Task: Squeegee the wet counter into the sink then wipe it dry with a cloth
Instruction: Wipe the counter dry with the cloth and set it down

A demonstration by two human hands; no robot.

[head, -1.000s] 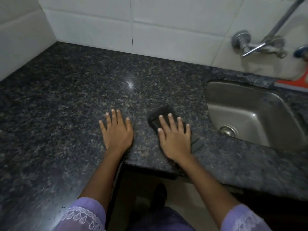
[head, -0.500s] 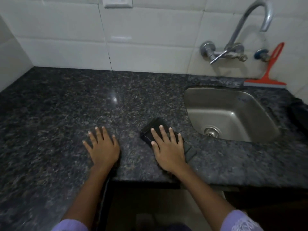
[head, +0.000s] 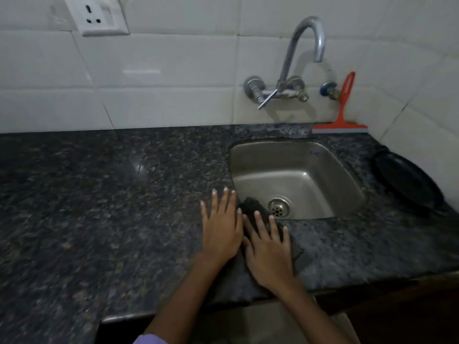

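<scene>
My right hand (head: 268,252) presses flat, fingers straight, on a dark cloth (head: 253,207) at the front left corner of the steel sink (head: 323,175); the cloth's far end hangs over the sink's rim. My left hand (head: 221,229) lies flat on the dark speckled granite counter (head: 111,194), right beside the right hand and touching the cloth's edge. An orange squeegee (head: 344,115) leans upright against the tiled wall behind the sink, apart from both hands.
A chrome tap (head: 298,65) juts from the wall over the sink. A black plate-like object (head: 407,180) lies on the counter right of the sink. A wall socket (head: 95,14) sits at top left. The counter's front edge runs just below my wrists.
Both hands have slid to the right along the counter with the cloth, from the middle of the counter to the sink's front left corner. The left hand has closed up beside the right.
</scene>
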